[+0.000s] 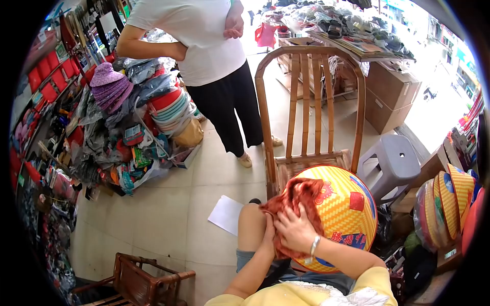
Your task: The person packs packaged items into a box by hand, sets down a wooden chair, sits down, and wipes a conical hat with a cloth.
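A crumpled red-brown patterned cloth (pixel 302 192) lies over my lap and against the left part of a yellow and orange woven hat (pixel 343 204). My left hand (pixel 269 228) is at the cloth's left edge, its fingers partly hidden in the folds. On top of the cloth rests my right hand (pixel 296 229), fingers spread, with a bracelet at the wrist. The round hat leans on the front of a bamboo chair (pixel 311 158) and has red and blue printing.
A person (pixel 209 61) in a white shirt stands beyond the chair, near piled hats and bags (pixel 138 117). A grey stool (pixel 395 160) and cardboard boxes (pixel 390 97) are at the right. White paper (pixel 225 214) lies on the floor near a low wooden chair (pixel 148 280).
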Available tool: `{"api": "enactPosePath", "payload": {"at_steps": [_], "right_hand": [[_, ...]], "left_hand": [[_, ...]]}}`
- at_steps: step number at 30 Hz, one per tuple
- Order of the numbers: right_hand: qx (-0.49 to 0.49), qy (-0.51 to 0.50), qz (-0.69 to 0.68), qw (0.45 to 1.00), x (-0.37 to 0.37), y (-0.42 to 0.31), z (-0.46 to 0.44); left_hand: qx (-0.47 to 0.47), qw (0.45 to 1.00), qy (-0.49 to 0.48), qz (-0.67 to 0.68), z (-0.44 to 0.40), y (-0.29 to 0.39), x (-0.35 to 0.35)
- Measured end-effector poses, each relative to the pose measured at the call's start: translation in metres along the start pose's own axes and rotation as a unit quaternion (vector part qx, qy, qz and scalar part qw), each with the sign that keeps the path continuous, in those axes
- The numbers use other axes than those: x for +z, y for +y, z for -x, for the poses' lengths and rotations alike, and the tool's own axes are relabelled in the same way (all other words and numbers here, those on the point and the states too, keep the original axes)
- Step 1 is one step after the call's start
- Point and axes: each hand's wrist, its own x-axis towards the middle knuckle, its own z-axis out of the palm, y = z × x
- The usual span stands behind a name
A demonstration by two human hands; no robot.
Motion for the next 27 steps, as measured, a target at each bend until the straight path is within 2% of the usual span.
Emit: {"api": "enactPosePath", "payload": {"at_steps": [3, 5, 6, 7, 9, 10, 11, 14, 15, 17, 19, 21, 22, 24, 26, 27], "right_hand": [[-0.031, 0.029, -0.048, 0.998, 0.002, 0.003, 0.02], [-0.007, 0.003, -0.028, 1.0, -0.006, 0.025, 0.011], [0.039, 0.002, -0.003, 0.999, -0.012, 0.038, 0.002], [0.091, -0.017, 0.024, 0.995, -0.019, 0.054, -0.009], [0.201, -0.113, 0.021, 0.973, -0.03, 0.087, -0.029], [0.241, -0.145, 0.005, 0.96, -0.031, 0.103, -0.037], [0.279, -0.178, -0.01, 0.944, -0.031, 0.112, -0.041], [0.244, -0.167, 0.014, 0.955, -0.03, 0.102, -0.037], [0.187, -0.11, 0.027, 0.976, -0.025, 0.09, -0.029], [0.07, -0.058, 0.007, 0.996, -0.025, 0.056, -0.021], [-0.009, -0.041, 0.013, 0.999, -0.013, 0.039, -0.023], [-0.008, -0.078, -0.073, 0.994, -0.013, 0.049, -0.029], [0.001, -0.102, -0.094, 0.99, -0.017, 0.055, -0.035], [0.009, -0.112, -0.099, 0.989, -0.029, 0.071, -0.053], [0.074, -0.17, -0.12, 0.975, -0.031, 0.088, -0.068], [0.096, -0.212, -0.121, 0.965, -0.037, 0.098, -0.074]], "left_hand": [[0.01, 0.994, 0.099, -0.04, -0.005, 0.0, 0.004], [0.02, 0.988, 0.143, -0.055, -0.007, -0.005, 0.012], [0.027, 0.979, 0.163, -0.118, -0.012, -0.007, 0.024], [-0.008, 0.991, 0.121, -0.051, -0.013, -0.006, 0.025], [0.045, 0.988, 0.032, -0.144, -0.019, -0.013, 0.041], [0.037, 0.985, 0.08, -0.151, -0.017, -0.013, 0.042], [0.035, 0.984, 0.08, -0.153, -0.014, -0.013, 0.036], [0.043, 0.98, 0.118, -0.152, -0.012, -0.013, 0.022], [0.051, 0.978, 0.122, -0.164, -0.014, -0.013, 0.022], [0.056, 0.975, 0.131, -0.171, -0.017, -0.013, 0.025], [0.039, 0.976, 0.165, -0.139, -0.017, -0.01, 0.032], [0.046, 0.96, 0.18, -0.208, -0.011, -0.011, 0.038], [0.051, 0.972, 0.182, -0.143, -0.014, -0.01, 0.062], [0.07, 0.966, 0.162, -0.191, -0.016, -0.012, 0.058], [0.074, 0.966, 0.149, -0.199, -0.009, -0.016, 0.054], [0.092, 0.953, 0.128, -0.26, -0.002, -0.018, 0.043]]}}
